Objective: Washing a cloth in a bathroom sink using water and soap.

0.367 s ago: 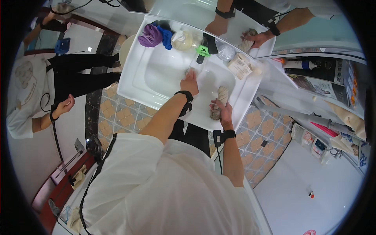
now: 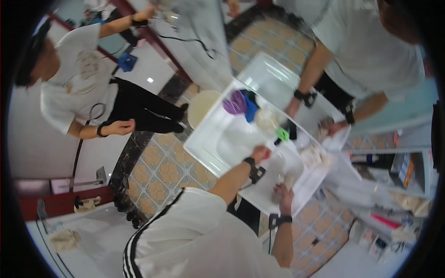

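My right hand [image 2: 285, 199] is closed round a grey-beige bunched cloth [image 2: 288, 181], at the front right of the white sink [image 2: 204, 154]. Whether the cloth is a sock or a rag I cannot tell. My left hand [image 2: 262, 153] hangs over the middle of the basin, near the tap, with its fingers curled. Blur hides whatever may be in them. Just behind stands the tap, with a green piece [image 2: 282, 134] on it. A purple cloth [image 2: 235, 102] and a blue cloth [image 2: 251, 110] lie on the back left rim beside a clear pump bottle [image 2: 266, 119].
A pale box [image 2: 311, 157] stands on the right rim. Behind the sink a mirror [image 2: 264, 69] reflects my arms. A round pale tub [image 2: 204, 107] is on the floor at left, close to another person [image 2: 88, 83]. Shelves [image 2: 394, 171] hold packages at right.
The view has swung left and tilted, so the sink appears turned and further right. My left hand's fingers, stretched into the basin before, are now curled. My right hand keeps the cloth.
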### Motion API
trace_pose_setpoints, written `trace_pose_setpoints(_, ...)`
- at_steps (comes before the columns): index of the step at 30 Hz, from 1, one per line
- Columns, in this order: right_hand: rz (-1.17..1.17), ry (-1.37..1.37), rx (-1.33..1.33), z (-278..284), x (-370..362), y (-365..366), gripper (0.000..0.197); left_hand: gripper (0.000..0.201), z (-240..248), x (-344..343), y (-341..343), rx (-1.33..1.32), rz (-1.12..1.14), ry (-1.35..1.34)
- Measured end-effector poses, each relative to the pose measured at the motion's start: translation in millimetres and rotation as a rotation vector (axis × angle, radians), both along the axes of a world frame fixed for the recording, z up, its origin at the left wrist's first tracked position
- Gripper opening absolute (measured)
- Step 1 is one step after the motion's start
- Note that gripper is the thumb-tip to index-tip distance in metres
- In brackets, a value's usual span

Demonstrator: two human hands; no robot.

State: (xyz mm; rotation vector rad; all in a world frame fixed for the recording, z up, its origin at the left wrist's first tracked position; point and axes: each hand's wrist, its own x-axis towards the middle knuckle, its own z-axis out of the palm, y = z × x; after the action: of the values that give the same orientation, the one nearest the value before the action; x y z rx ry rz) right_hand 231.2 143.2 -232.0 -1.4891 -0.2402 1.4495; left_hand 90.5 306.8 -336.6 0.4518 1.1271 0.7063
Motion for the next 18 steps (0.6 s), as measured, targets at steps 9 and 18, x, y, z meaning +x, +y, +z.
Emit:
trace_pose_setpoints(9,0.673,-0.33,-0.043,-5.2,-30.6,33.1,0.027,0.018,29.1,-55.1,10.6,-0.04,-0.058,0.111)
trace_pose_setpoints(18,0.795,-0.746,0.212,-75.8,-62.9,81.7,0.042,0.03,62.0,-159.4,-71.4,0.896,-0.908,1.407)
